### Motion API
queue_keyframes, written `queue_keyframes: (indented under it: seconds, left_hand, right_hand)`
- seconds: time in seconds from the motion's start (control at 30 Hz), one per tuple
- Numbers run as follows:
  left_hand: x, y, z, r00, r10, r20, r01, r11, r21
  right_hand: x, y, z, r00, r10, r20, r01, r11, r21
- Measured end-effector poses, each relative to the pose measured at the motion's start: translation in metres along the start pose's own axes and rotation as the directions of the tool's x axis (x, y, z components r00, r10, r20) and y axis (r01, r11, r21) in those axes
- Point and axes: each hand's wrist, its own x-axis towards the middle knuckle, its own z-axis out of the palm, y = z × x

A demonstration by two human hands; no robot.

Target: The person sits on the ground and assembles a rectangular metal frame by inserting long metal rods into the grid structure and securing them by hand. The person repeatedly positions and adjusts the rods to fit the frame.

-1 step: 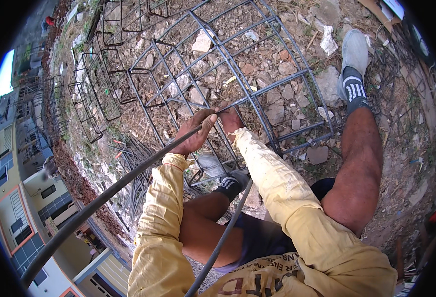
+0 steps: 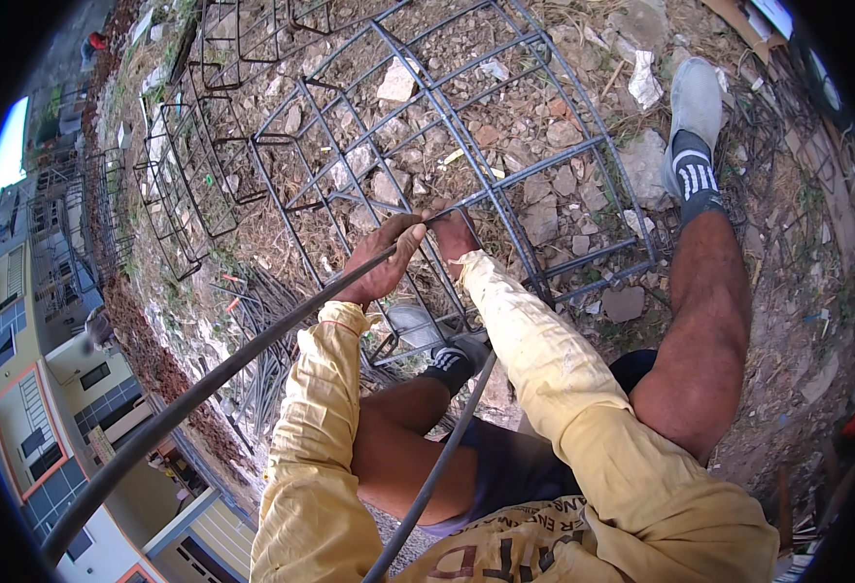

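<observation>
My left hand (image 2: 377, 264) is closed round a long dark steel rod (image 2: 223, 383), its thumb lying along the rod. The rod slants from the lower left up to the cage. Right beside it, my right hand (image 2: 455, 239) is closed where the rod's far end meets the cage; its curled fingertips are partly hidden. Under both hands lies a rebar cage (image 2: 517, 178) of long bars and rectangular stirrups. A second dark bar (image 2: 434, 473) runs from near the cage's close end down between my legs.
Several loose stirrups (image 2: 222, 144) stand left of the cage. Thin rods (image 2: 270, 335) lie heaped beside my left foot. Rubble, including a pale stone (image 2: 397, 81), covers the ground. My right shoe (image 2: 696, 100) is planted to the right. Buildings (image 2: 34, 408) rise at far left.
</observation>
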Motion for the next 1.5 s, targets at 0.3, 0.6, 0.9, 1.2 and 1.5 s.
queue_keyframes:
  seconds: [0.3,0.6,0.9,1.2,1.5]
  left_hand:
    - [-0.005,-0.002,-0.001,1.0,-0.024,-0.008,0.024,0.999,-0.021]
    - [-0.002,0.001,-0.001,0.999,-0.036,0.008,0.036,0.999,-0.017]
    - [-0.002,0.003,-0.002,0.996,0.081,-0.025,-0.083,0.995,-0.064]
    - [-0.003,0.002,-0.001,0.998,0.043,-0.037,-0.044,0.998,-0.035]
    - [-0.005,0.011,-0.004,0.999,0.005,-0.054,-0.004,1.0,0.016]
  right_hand:
    - [-0.003,-0.011,0.002,0.98,0.025,0.199,-0.015,0.998,-0.055]
    - [-0.004,-0.022,0.001,0.979,0.017,0.202,0.045,0.954,-0.298]
    - [-0.004,-0.028,0.002,0.906,-0.116,0.408,0.291,0.87,-0.398]
    - [0.006,-0.016,-0.005,0.926,0.065,0.373,0.146,0.849,-0.508]
    - [0.0,-0.036,0.006,0.943,0.07,0.325,0.12,0.842,-0.526]
